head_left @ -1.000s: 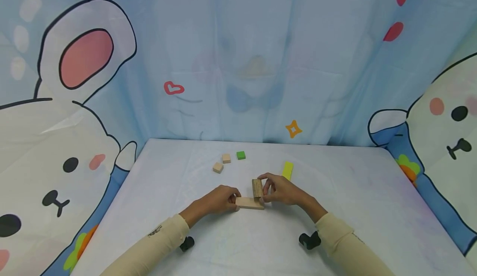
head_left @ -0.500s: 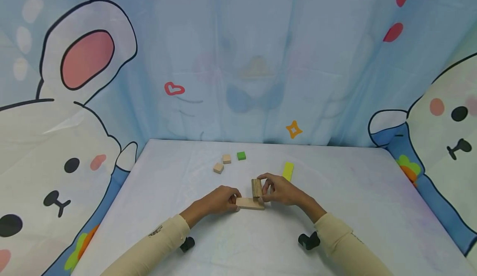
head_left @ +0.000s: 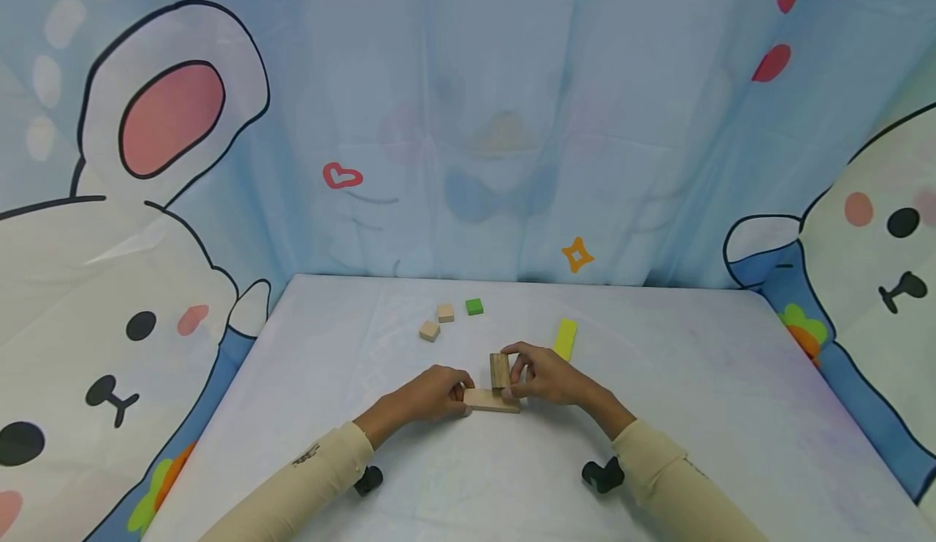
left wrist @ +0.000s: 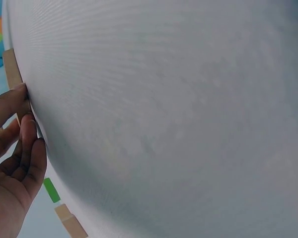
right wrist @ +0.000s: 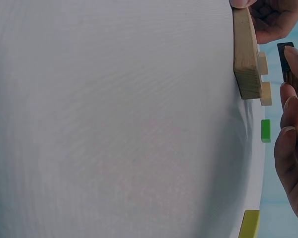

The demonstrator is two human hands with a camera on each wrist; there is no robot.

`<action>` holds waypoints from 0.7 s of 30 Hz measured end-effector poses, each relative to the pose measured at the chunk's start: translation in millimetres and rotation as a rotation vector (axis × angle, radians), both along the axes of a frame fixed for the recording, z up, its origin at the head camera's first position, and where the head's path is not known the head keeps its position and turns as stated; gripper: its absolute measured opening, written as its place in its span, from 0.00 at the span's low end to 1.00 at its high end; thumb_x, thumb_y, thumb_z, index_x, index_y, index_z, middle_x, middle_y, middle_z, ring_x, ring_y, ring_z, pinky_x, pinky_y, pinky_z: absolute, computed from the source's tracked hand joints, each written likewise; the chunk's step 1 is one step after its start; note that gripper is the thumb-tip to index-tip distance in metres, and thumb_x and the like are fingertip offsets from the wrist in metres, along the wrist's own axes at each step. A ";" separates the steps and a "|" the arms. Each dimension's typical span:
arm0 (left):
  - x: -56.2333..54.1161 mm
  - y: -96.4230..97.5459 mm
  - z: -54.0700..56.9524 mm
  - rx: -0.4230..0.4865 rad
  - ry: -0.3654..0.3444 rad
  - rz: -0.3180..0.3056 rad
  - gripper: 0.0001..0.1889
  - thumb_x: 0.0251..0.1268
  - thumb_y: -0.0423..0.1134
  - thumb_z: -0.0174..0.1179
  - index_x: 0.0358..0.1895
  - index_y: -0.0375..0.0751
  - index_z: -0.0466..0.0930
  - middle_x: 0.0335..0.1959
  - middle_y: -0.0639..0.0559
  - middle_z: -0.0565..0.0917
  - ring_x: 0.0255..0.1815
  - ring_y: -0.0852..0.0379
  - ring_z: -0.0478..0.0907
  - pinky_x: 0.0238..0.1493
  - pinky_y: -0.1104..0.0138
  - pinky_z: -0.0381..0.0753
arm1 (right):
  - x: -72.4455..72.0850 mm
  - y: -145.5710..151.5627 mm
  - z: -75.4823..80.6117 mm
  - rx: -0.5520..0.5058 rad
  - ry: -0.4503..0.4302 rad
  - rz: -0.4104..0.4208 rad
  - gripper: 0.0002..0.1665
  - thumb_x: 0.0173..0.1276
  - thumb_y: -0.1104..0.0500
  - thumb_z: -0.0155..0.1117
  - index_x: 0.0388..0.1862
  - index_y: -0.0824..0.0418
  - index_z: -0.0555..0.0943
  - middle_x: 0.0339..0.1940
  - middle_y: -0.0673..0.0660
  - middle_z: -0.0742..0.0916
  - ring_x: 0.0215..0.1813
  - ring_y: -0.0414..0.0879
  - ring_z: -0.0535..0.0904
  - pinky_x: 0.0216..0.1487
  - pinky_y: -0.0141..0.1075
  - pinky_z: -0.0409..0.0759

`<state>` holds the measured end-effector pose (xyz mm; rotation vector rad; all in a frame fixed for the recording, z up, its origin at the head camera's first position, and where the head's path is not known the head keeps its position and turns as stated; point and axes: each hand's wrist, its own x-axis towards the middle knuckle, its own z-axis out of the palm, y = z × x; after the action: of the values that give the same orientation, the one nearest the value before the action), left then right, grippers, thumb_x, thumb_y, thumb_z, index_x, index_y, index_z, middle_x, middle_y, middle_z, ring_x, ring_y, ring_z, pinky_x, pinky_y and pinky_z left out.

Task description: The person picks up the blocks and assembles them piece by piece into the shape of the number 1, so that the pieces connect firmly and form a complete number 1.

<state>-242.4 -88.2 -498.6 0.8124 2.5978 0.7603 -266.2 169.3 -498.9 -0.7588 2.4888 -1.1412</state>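
Note:
A light wooden plank point(head_left: 493, 400) lies flat on the white table. My left hand point(head_left: 433, 393) pinches its left end between thumb and fingers; the left wrist view also has this hand point(left wrist: 17, 168) on the plank point(left wrist: 12, 72). Over the plank's right half, my right hand point(head_left: 547, 375) holds a darker wooden block point(head_left: 500, 371) by the fingertips. In the right wrist view a gap separates this dark block point(right wrist: 284, 57) from the plank point(right wrist: 247, 54) below it. Fingers of the right hand point(right wrist: 294, 134) cover part of the block there.
Two small wooden cubes, a nearer one point(head_left: 429, 331) and a farther one point(head_left: 445, 313), sit behind the plank. A green block point(head_left: 474, 306) stands beside them. To the right, behind my right hand, lies a yellow block point(head_left: 565, 337). A printed curtain point(head_left: 475, 119) hangs past the table's far edge.
The right hand has shifted slightly left, carrying the dark block with it along the plank. My left hand and the plank look almost still.

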 end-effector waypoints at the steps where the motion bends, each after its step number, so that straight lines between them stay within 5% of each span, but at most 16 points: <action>1: 0.0 -0.1 -0.1 0.002 0.000 0.000 0.16 0.63 0.37 0.70 0.52 0.38 0.83 0.28 0.59 0.79 0.29 0.68 0.72 0.34 0.74 0.73 | -0.1 -0.4 -0.4 0.004 0.004 0.000 0.41 0.60 0.53 0.77 0.68 0.64 0.71 0.34 0.49 0.84 0.26 0.38 0.75 0.26 0.30 0.73; 21: -3.5 -1.1 -4.5 0.017 0.020 -0.021 0.16 0.62 0.37 0.70 0.51 0.37 0.83 0.27 0.60 0.79 0.28 0.69 0.71 0.33 0.75 0.73 | 1.4 -6.7 -1.2 0.042 0.026 -0.037 0.41 0.61 0.51 0.76 0.69 0.62 0.70 0.35 0.47 0.84 0.27 0.38 0.74 0.27 0.30 0.72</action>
<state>-245.8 -89.3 -503.1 0.8551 2.5993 0.7734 -264.8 162.6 -500.1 -0.7235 2.5498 -1.0942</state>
